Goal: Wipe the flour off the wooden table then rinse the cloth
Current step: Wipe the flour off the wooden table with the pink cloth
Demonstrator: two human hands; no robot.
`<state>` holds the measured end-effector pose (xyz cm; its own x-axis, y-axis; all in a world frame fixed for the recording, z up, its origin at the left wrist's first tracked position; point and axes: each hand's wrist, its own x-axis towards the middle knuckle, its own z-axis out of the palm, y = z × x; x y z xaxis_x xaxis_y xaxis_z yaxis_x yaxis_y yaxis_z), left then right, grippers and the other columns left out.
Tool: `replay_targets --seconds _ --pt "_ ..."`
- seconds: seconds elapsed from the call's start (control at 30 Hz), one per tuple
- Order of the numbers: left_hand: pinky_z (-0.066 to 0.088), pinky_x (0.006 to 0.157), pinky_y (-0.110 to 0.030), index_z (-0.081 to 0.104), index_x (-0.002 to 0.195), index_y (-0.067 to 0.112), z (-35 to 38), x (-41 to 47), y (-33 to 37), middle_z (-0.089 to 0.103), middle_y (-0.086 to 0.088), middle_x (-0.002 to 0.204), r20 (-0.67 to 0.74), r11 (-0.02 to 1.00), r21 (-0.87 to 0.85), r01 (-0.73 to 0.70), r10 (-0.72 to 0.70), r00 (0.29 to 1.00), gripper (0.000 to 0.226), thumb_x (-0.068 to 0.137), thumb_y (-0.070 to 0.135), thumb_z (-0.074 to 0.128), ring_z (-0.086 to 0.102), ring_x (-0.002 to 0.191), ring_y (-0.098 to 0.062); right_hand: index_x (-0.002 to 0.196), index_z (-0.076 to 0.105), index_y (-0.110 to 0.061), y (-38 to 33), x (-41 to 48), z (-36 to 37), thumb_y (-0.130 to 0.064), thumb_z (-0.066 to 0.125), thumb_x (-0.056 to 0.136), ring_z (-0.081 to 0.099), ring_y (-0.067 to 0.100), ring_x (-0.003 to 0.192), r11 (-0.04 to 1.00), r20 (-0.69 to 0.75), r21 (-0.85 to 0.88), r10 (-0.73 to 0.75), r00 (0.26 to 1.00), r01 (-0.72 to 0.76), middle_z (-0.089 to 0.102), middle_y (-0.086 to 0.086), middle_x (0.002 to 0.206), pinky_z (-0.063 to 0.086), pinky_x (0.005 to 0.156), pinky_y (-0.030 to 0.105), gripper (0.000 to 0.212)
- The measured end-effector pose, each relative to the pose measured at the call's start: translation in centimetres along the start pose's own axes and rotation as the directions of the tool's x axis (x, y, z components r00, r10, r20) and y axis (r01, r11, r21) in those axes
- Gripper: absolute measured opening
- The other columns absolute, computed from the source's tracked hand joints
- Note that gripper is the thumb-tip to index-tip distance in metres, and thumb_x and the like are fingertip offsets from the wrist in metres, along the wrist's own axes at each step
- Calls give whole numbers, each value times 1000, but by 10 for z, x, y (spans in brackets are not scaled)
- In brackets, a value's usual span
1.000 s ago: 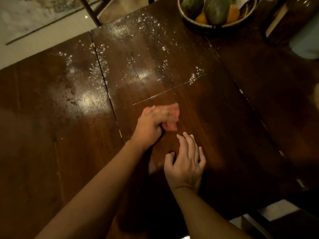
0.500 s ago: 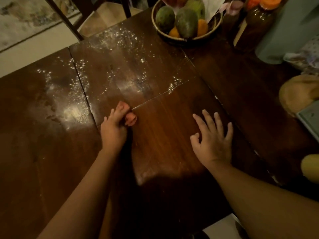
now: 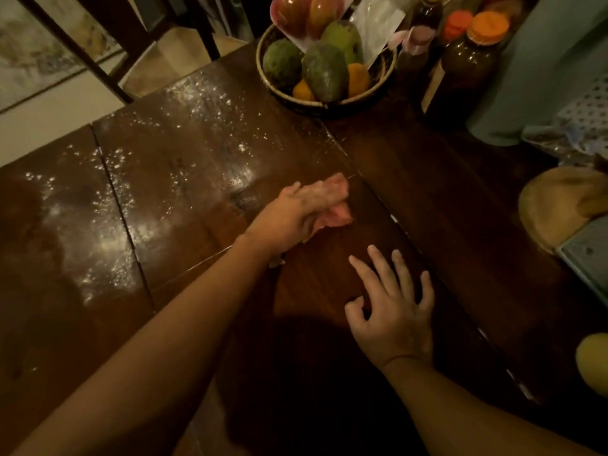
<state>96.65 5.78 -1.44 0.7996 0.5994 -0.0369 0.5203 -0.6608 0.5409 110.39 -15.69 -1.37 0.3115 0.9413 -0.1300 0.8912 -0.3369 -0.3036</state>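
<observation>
Rightward your left hand (image 3: pixel 296 213) has swept the cloth (image 3: pixel 334 214), grip seemingly clamped on it; your right hand (image 3: pixel 393 312) rests spread on the table (image 3: pixel 444 199).

Table (image 3: pixel 411 199): dark brown.
Flour (image 3: pixel 108 205): white specks.
Cloth (image 3: pixel 332 205): pink.
Lids (image 3: pixel 487 26): orange.
Fabric (image 3: pixel 589 116): blue-dotted white.

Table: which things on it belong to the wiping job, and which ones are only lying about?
Job: cloth, flour, table, left hand.
Lying about: fruit basket, jars, yellow fruit.
</observation>
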Motion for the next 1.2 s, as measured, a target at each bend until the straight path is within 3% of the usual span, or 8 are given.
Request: replay_targets --seconds 0.2,0.5,0.67,0.83,0.93,1.03,1.13,1.2 --pt "26 116 -53 40 149 27 -3 87 1 36 -2 157 -309 852 32 523 -490 815 58 94 10 46 33 144 -26 145 37 -46 3 3 1 -44 39 81 20 18 151 1000 44 -25 14 999 -13 29 -14 161 18 116 60 64" --pt "25 116 -53 50 141 33 5 114 7 51 4 147 -123 994 64 88 -79 989 48 95 40 39 46 136 -19 142 38 -48 4 3 3 -43 43 79 21 16 150 1000 48 0 9 999 -9 30 -16 160 14 116 58 63" --pt "43 106 -54 48 137 42 -22 78 -72 57 10 140 -435 878 -73 473 -455 777 50 91 59 42 61 119 -16 141 41 -47 4 5 5 -43 43 81 26 17 149 1000 21 29 2 1000 -2 34 -15 158 12 114 57 60" --pt "40 108 -52 55 135 31 -23 83 -68 50 -1 147 -532 709 -70 702 -622 575 41 95 31 46 52 129 -29 139 44 -47 3 5 4 -44 43 81 30 19 147 1000 1 24 -1 1000 1 37 -14 156 10 114 56 59" --pt "47 98 -50 59 128 31 -8 90 -29 60 0 131 -482 807 -20 590 -524 702 39 96 46 42 57 116 -24 139 45 -46 3 5 3 -44 41 80 31 20 147 1000 9 15 -2 1000 1 39 -13 156 13 113 56 59" --pt "35 107 -42 60 130 29 18 66 17 57 2 139 -289 985 37 168 -150 946 42 91 26 44 50 127 -16 138 48 -47 2 4 1 -42 42 79 33 19 146 1000 6 13 6 1000 -6 40 -13 155 16 113 56 60" --pt "26 117 -51 67 125 28 14 33 22 51 13 145 -10 981 -46 -191 191 982 63 76 -8 50 40 141 -11 137 49 -47 1 4 1 -40 44 78 32 18 146 999 1 33 19 1000 -19 40 -14 155 19 114 58 60" --pt "34 114 -53 70 117 37 -7 12 -1 57 20 137 37 977 -163 -139 147 988 75 72 -20 52 46 136 -7 137 48 -47 0 3 2 -40 44 78 31 18 147 999 6 35 15 1000 -15 39 -15 155 19 114 58 60"
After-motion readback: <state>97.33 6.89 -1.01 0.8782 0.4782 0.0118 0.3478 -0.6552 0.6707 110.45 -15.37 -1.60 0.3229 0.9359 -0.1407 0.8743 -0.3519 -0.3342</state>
